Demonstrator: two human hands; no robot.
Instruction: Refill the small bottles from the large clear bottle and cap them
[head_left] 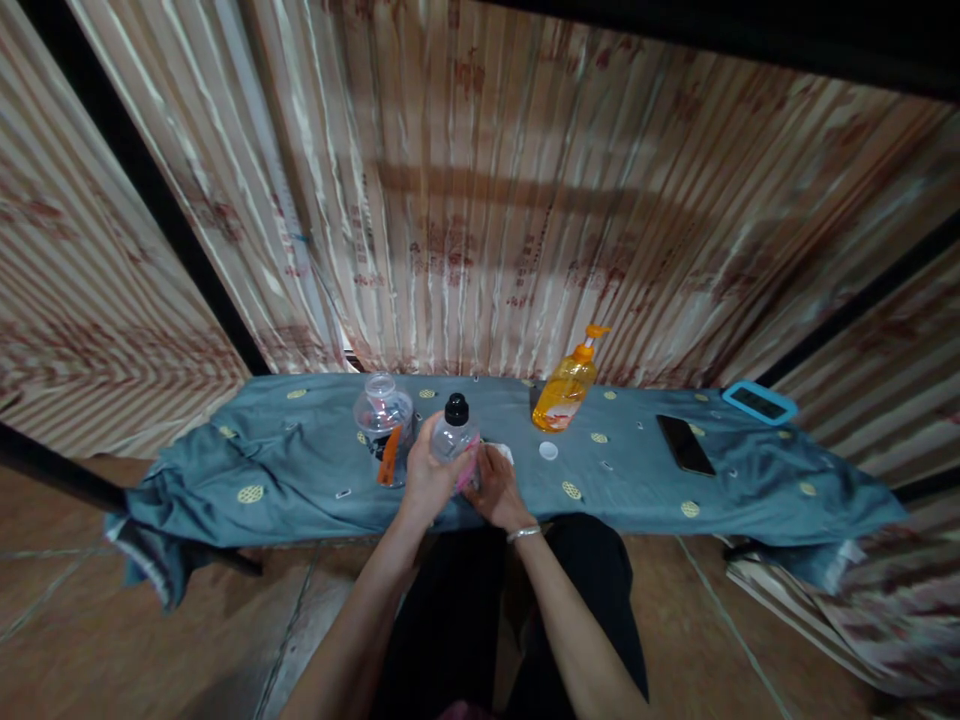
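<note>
clear bottle [454, 432], label unreadable, both hands.

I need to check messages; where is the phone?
In the head view, the black phone lies flat on the blue-grey cloth, right of the orange pump bottle, near the blue-framed device.

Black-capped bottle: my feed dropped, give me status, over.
Left hand wrapped round the small clear bottle with black cap, held upright. Right hand at its base. Clear jar close left, orange pump bottle and loose white cap right.

red marks on curtain [450, 250] blurred, no legible text
</note>
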